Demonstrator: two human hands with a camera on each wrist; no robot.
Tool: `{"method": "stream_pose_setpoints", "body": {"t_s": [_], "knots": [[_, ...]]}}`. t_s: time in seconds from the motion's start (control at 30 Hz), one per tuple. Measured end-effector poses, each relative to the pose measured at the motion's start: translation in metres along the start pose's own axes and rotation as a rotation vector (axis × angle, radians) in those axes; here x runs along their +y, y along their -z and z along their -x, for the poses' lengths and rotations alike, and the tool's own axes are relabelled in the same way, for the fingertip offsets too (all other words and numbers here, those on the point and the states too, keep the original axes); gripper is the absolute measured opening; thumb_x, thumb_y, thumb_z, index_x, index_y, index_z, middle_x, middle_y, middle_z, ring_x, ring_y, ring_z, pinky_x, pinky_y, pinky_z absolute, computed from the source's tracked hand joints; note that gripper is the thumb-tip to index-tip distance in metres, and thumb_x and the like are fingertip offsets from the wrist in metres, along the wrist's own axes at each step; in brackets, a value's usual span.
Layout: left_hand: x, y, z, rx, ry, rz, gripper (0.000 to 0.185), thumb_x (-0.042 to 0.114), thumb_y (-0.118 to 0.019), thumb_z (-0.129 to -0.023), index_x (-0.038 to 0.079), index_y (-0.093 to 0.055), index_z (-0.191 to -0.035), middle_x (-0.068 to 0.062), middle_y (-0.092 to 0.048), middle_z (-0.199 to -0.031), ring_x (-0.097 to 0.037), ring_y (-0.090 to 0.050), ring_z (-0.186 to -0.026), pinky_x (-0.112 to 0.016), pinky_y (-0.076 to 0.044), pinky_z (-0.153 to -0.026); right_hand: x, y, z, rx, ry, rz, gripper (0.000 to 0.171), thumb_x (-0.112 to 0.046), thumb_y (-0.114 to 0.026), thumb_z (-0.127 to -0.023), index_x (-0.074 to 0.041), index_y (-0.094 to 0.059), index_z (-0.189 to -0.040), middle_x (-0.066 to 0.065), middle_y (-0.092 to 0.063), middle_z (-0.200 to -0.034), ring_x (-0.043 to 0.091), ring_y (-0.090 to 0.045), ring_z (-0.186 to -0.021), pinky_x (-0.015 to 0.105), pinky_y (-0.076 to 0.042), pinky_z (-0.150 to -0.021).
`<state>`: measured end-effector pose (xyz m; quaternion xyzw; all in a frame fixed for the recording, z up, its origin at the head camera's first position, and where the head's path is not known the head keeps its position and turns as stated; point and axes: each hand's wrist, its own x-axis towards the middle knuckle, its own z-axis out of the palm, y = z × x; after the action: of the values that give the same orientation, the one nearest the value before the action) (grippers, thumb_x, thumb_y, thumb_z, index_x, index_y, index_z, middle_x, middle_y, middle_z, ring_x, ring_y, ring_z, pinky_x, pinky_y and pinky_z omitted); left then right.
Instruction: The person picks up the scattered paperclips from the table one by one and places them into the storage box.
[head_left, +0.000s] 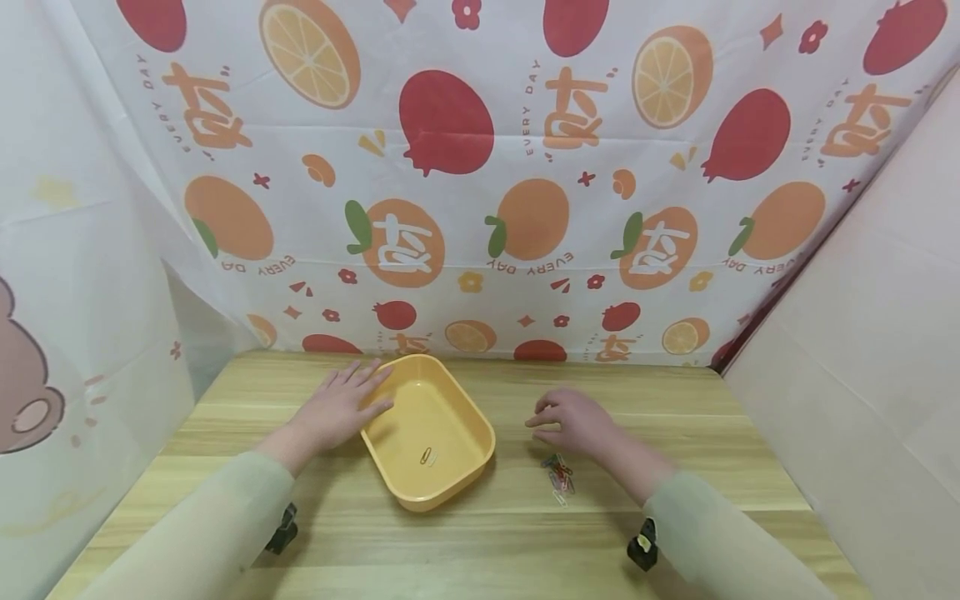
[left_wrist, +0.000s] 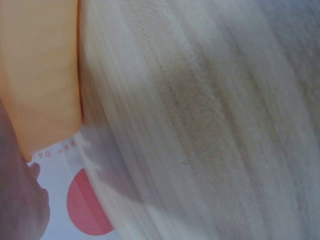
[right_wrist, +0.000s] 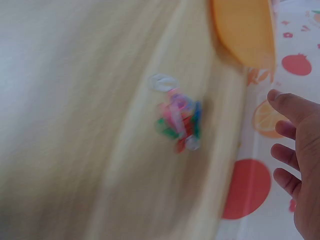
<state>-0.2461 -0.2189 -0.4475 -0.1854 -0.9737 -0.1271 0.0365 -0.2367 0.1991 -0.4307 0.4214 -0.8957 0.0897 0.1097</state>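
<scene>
paperclips (head_left: 558, 478) lie heaped on the tabletop (head_left: 675, 433) right of the yellow tray (head_left: 457, 462), beneath the right hand (head_left: 573, 421), its grip loosely curled and empty, while the left hand (head_left: 337, 408) rests flat-fingered on the rim; a hasty pinch could scatter them.

Both wrist views smeared by motion blur. Clips (right_wrist: 179, 121) just a coloured smudge, count unreadable. Tray (left_wrist: 40, 75) cropped by the frame's top and left. Right hand (right_wrist: 300, 155) cut off at the edge; fingertip contents unclear.
</scene>
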Motion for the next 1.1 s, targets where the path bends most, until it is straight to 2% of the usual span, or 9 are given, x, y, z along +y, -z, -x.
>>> {"method": "stream_pose_setpoints", "body": {"t_s": [0.23, 0.43, 0.53, 0.77, 1.1], "knots": [[0.0, 0.001, -0.001, -0.023, 0.007, -0.006, 0.071, 0.06, -0.039, -0.101, 0.019, -0.029, -0.158, -0.012, -0.018, -0.164, -0.045, -0.011, -0.148, -0.065, -0.005, -0.117, 0.009, -0.012, 0.034, -0.02, -0.071, -0.011, 0.017, -0.027, -0.08, -0.085, -0.018, -0.081, -0.099, -0.002, -0.069, -0.099, 0.016, -0.063, -0.09, 0.036, -0.055, -0.08], [0.001, 0.003, 0.0, -0.033, 0.008, -0.013, 0.077, 0.068, -0.031, -0.099, 0.019, -0.028, -0.158, -0.012, -0.017, -0.164, -0.046, -0.011, -0.148, -0.065, -0.005, -0.117, 0.013, -0.018, 0.05, -0.025, -0.094, -0.039, 0.016, -0.025, -0.079, -0.086, -0.02, -0.08, -0.101, -0.005, -0.068, -0.1, 0.013, -0.06, -0.089, 0.032, -0.055, -0.077], [0.001, 0.003, 0.0, -0.031, 0.008, -0.015, 0.078, 0.069, -0.03, -0.098, 0.019, -0.028, -0.158, -0.012, -0.017, -0.164, -0.046, -0.012, -0.148, -0.065, -0.006, -0.117, 0.014, -0.02, 0.052, -0.028, -0.099, -0.062, 0.015, -0.025, -0.079, -0.086, -0.021, -0.08, -0.101, -0.006, -0.068, -0.1, 0.012, -0.061, -0.09, 0.031, -0.055, -0.078], [0.001, 0.003, 0.001, -0.029, 0.01, -0.005, 0.07, 0.059, -0.04, -0.101, 0.019, -0.028, -0.158, -0.012, -0.017, -0.164, -0.045, -0.011, -0.148, -0.065, -0.006, -0.117, 0.014, -0.025, 0.05, -0.032, -0.048, -0.04, 0.013, -0.023, -0.08, -0.085, -0.022, -0.08, -0.099, -0.007, -0.067, -0.099, 0.011, -0.061, -0.091, 0.032, -0.055, -0.079], [0.003, 0.004, 0.001, -0.029, 0.007, -0.007, 0.071, 0.061, -0.038, -0.101, 0.019, -0.029, -0.158, -0.011, -0.018, -0.164, -0.044, -0.012, -0.148, -0.065, -0.007, -0.117, 0.015, -0.028, 0.045, -0.093, -0.03, -0.036, 0.015, -0.021, -0.077, -0.088, -0.023, -0.08, -0.103, -0.006, -0.066, -0.101, 0.014, -0.06, -0.093, 0.035, -0.053, -0.082]]}}
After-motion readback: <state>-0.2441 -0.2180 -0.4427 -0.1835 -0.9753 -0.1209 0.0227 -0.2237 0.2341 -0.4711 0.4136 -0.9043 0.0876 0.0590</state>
